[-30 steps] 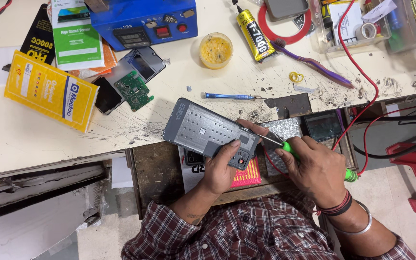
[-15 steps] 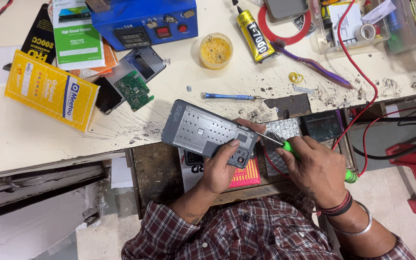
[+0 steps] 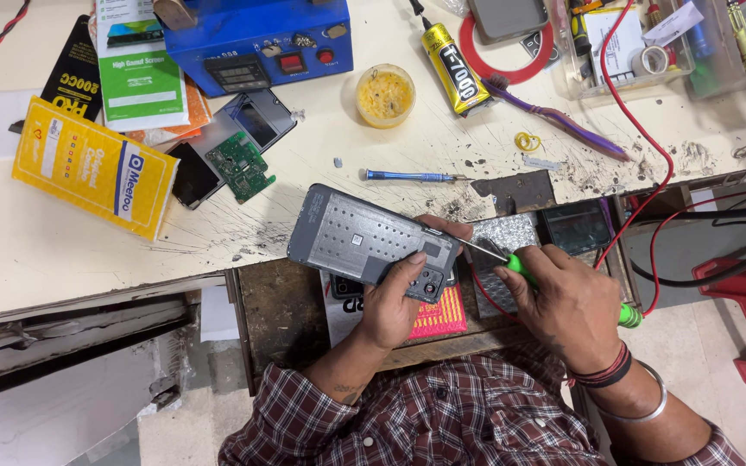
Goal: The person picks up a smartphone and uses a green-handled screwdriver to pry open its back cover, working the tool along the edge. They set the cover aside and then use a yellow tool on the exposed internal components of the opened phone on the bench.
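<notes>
The left hand (image 3: 395, 298) grips an opened phone (image 3: 371, 242) by its lower right end, thumb on top near the camera block and fingertips showing past the far edge. The phone lies face down with its grey metal inner plate up, tilted, its left end resting on the edge of the white workbench (image 3: 321, 164) and its right end over the brown shelf (image 3: 278, 311) below.

The right hand (image 3: 567, 302) is closed around a green-handled screwdriver (image 3: 528, 278), whose thin metal tip meets the phone's upper right corner. The two hands are near each other but not touching, each clamped on its own thing. Bangles and dark threads sit on the right wrist, and both sleeves are plaid.

Under the phone lies a pink and orange card (image 3: 440, 315). On the bench, a blue screwdriver (image 3: 412, 176) lies just beyond the phone, with a small yellow tub (image 3: 385, 94), a tube of glue (image 3: 452, 67) and a purple toothbrush (image 3: 559, 121) farther off. To the left sit a green circuit board (image 3: 241, 164), a yellow box (image 3: 94, 166) and a blue machine (image 3: 256, 39)
</notes>
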Motion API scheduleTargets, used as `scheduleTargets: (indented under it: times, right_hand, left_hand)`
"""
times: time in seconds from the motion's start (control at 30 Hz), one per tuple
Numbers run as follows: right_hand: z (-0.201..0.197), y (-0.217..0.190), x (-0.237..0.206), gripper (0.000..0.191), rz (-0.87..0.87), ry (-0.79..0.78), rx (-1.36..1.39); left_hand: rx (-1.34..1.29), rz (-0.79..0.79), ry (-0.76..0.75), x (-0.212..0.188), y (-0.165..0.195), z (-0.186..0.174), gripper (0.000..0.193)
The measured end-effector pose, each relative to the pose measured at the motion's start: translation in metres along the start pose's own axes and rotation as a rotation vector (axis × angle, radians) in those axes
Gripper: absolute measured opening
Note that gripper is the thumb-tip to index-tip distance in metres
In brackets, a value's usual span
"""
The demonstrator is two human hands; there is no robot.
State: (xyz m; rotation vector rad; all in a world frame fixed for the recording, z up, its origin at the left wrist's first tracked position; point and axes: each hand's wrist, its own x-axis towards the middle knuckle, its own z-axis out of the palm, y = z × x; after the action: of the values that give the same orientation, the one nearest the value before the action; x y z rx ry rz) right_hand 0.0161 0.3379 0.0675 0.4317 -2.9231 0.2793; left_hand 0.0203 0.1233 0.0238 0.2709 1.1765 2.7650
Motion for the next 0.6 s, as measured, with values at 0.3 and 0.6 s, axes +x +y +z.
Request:
scheduleTargets:
  times: [0.3, 0.6]
  right_hand:
    - [0.0009, -0.0017, -0.0007, 0.028, -0.022, 0.047, 0.032]
    - [0.0037, -0.0029, 0.0006, 0.029, -0.057, 0.035, 0.021]
  left_hand:
    - [-0.059, -0.024, -0.005, -0.0006, -0.0033, -0.0028, 0.04]
    - [-0.045, 0.008, -0.008, 0.0009, -0.0003, 0.0004, 0.04]
